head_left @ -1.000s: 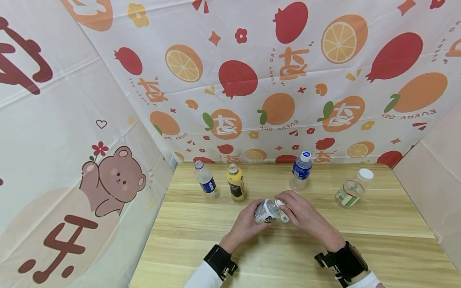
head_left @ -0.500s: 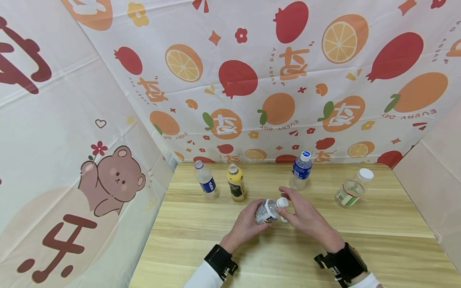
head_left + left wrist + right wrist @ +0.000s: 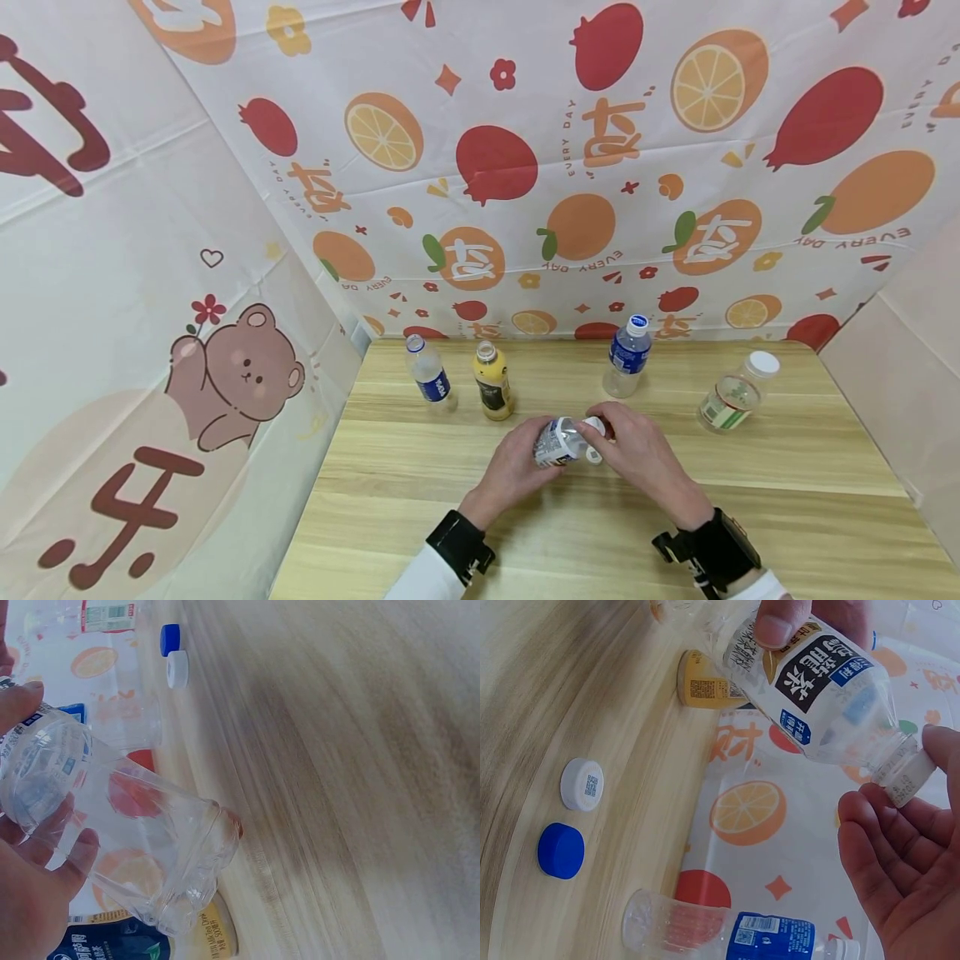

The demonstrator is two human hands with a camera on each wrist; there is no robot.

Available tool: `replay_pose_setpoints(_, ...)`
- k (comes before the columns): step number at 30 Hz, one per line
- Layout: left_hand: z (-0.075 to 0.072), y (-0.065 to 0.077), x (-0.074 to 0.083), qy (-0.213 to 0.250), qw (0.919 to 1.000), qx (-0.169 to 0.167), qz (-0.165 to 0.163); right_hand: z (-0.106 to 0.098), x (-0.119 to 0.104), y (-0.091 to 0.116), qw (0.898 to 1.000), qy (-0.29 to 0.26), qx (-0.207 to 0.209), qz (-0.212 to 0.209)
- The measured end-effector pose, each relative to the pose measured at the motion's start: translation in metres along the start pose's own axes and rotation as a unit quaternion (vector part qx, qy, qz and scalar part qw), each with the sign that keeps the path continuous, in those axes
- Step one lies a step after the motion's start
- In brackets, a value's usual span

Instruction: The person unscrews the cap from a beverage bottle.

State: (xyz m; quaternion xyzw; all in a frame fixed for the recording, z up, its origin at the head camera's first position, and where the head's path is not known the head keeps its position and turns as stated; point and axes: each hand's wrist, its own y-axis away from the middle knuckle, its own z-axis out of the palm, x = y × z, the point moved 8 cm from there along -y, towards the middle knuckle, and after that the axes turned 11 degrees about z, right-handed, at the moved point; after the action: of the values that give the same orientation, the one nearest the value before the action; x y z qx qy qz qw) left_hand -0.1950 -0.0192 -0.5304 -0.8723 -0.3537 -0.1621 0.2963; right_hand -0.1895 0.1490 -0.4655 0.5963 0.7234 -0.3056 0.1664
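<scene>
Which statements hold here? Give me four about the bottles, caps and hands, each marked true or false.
1. The left hand grips the clear bottle. True.
2. The right hand touches nothing. False: the right hand pinches the white cap at the bottle's mouth.
3. A blue cap and a loose white cap lie on the table. True.
4. In the head view, the wide jar stands left of the yellow bottle. False: the wide jar stands right of the yellow bottle.

Two caps [image 3: 581, 784] lie left of the jar [image 3: 725, 403], perhaps beneath the held bottle [image 3: 817, 679].
</scene>
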Motion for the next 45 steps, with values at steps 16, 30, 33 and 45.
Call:
replay_pose_setpoints(16, -0.003, 0.003, -0.001, 0.023, 0.9996, 0.01, -0.009, -0.003, -0.006, 0.006, 0.996, -0.045, 0.0, -0.072)
replay_pose_setpoints(30, -0.003, 0.004, -0.006, 0.032, 0.9993, 0.019, -0.009, -0.001, -0.016, 0.009, 0.988, -0.05, -0.002, -0.145)
replay_pose_setpoints(33, -0.003, 0.005, -0.006, 0.029, 0.9994, 0.017, -0.011, 0.0, -0.016, 0.009, 0.988, -0.05, -0.007, -0.143)
replay_pose_setpoints(45, -0.003, 0.001, -0.002, -0.002, 0.9999, 0.009, 0.008, -0.005, 0.003, 0.005, 1.0, -0.016, 0.024, -0.008)
